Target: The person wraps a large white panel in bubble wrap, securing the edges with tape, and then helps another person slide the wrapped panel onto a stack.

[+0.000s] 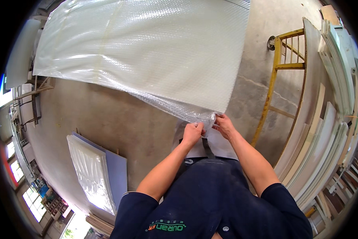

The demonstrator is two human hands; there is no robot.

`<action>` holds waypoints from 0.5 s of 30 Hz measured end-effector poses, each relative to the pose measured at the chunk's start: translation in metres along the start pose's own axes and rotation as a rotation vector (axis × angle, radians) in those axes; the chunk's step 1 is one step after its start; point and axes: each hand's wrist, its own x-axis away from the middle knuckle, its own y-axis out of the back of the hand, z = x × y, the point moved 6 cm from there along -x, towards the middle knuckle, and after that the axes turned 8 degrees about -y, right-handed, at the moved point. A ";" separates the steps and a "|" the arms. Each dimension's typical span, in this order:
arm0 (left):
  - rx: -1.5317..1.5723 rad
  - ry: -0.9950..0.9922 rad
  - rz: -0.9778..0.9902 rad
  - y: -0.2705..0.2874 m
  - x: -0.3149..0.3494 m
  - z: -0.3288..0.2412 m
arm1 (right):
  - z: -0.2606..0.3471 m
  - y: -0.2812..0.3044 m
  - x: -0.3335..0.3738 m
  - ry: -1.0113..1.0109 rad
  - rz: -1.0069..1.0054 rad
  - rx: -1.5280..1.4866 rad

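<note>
the wrap (155,44) (bubbly, clear) spreads ahead of the fingers over something broad and flat, its loose near edge bunched right at the fingertips. the left hand (193,133) pinches that crumpled edge, fingers drawn together; the right hand (225,126), just beside it, has thumb and fingers narrowed on the corner, though i can't tell how hard they squeeze. the wrap looks light, soft and slick, and a single layer would probably stretch or tear, so the bunched part between the hands seems the better hold. what lies under it looks stiff and likely heavy. right of the fingers stands a yellow frame (271,85); to their left, nearer the body, a plastic-covered board (87,169).
</note>
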 end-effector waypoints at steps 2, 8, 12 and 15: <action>-0.043 -0.020 0.003 0.001 -0.001 -0.001 | -0.001 -0.003 -0.004 -0.008 0.009 -0.033; -0.219 0.022 0.017 0.016 0.005 0.028 | -0.002 -0.009 0.011 0.000 0.051 -0.074; -0.087 0.170 -0.086 0.040 0.025 0.028 | -0.005 0.020 0.037 0.148 -0.184 0.175; 0.120 0.125 0.074 0.020 0.041 -0.021 | 0.016 -0.003 0.062 0.423 -0.191 0.337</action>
